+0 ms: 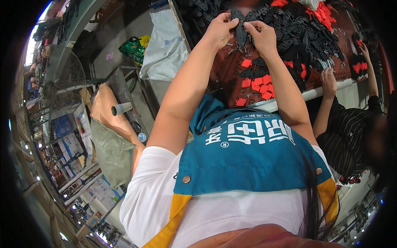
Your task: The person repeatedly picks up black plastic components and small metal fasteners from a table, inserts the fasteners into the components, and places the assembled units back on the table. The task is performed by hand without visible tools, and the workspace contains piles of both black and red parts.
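Hands at the bench [331, 89]: left hand [219, 31] and right hand [261, 36] pinch one flat, black plastic piece [240, 29] between their fingers, held above the reddish-brown top, long axis running away from the person. Matte black pieces [306, 37] heaped behind; small red square tabs [260, 84] scattered nearer. Another person's hand [328, 80] rests at the bench edge.

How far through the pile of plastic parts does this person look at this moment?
Done: nothing sorted apart that I can tell. In hand: left hand and right hand together hold one black plastic piece. Left: a big heap of black pieces and loose red tabs on the table. Early or mid-job, likely.
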Motion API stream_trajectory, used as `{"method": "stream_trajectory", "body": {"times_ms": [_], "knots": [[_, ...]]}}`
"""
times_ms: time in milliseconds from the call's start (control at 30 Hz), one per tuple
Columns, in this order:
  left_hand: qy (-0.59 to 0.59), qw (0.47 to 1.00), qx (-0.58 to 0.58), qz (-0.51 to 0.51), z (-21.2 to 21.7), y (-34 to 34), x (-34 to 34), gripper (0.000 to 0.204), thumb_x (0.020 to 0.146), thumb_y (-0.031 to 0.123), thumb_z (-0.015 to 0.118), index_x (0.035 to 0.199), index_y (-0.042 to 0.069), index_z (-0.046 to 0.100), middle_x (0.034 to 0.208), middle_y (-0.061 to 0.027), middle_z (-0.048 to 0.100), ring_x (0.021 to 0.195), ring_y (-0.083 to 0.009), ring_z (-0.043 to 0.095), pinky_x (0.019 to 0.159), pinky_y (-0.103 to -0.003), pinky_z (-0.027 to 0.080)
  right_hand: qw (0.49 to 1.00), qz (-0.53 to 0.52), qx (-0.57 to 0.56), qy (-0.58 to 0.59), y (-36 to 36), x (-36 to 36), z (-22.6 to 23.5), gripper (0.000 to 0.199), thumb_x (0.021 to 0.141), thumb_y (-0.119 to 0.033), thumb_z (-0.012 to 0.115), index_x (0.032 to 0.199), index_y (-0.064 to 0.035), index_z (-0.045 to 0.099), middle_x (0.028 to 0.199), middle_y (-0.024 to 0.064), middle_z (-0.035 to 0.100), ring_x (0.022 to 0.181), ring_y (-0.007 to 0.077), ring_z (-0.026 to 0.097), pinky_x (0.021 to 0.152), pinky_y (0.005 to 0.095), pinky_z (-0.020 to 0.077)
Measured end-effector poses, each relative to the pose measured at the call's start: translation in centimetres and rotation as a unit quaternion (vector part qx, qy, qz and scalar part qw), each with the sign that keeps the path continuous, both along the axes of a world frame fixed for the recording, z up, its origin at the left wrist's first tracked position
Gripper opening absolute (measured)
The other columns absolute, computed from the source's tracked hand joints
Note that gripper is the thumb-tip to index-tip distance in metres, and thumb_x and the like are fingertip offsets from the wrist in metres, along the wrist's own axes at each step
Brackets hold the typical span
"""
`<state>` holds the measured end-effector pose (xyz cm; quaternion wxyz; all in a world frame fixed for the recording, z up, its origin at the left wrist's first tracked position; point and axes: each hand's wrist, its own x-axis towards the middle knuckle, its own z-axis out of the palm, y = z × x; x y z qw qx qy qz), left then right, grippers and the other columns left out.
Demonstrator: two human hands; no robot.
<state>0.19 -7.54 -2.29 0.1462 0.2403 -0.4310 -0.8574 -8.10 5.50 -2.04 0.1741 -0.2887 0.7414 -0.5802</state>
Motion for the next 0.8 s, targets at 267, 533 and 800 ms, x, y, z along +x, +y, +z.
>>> {"method": "stream_trajectory", "body": {"times_ms": [267, 533, 800], "knots": [[-0.142, 0.986, -0.042, 0.072, 0.6, 0.3, -0.1, 0.035, 0.084, 0.012, 0.062, 0.114, 0.001, 0.048, 0.105, -0.0081, 0.054, 0.106, -0.0213, 0.050, 0.090, -0.051, 0.038, 0.971, -0.097, 0.055, 0.209, 0.9, -3.9, -2.3, 0.031, 0.084, -0.032, 0.060, 0.081, -0.0014, 0.064, 0.075, 0.0156, 0.064, 0.070, 0.0333, 0.062, 0.062, 0.0373, 0.0467], [-0.063, 0.940, 0.103, 0.320, -1.8, -2.2, -0.3, 0.021, 0.083, 0.011, 0.058, 0.101, 0.002, 0.054, 0.120, -0.0103, 0.047, 0.109, -0.0200, 0.044, 0.098, -0.042, 0.030, 0.865, -0.095, 0.080, 0.487, -1.9, -8.0, -3.0, 0.034, 0.075, -0.028, 0.065, 0.099, -0.0046, 0.062, 0.092, 0.0137, 0.062, 0.091, 0.0330, 0.056, 0.075, 0.0454, 0.0426], [-0.027, 0.916, 0.071, 0.395, -1.5, -3.0, 0.2, 0.013, 0.083, 0.012, 0.050, 0.086, 0.006, 0.039, 0.094, -0.0036, 0.044, 0.091, -0.0151, 0.042, 0.086, -0.032, 0.035, 0.864, 0.050, 0.158, 0.476, -17.7, -1.4, -3.2, 0.035, 0.070, -0.028, 0.069, 0.090, -0.0026, 0.055, 0.092, 0.0151, 0.053, 0.090, 0.0334, 0.051, 0.072, 0.0424, 0.0456]]}}
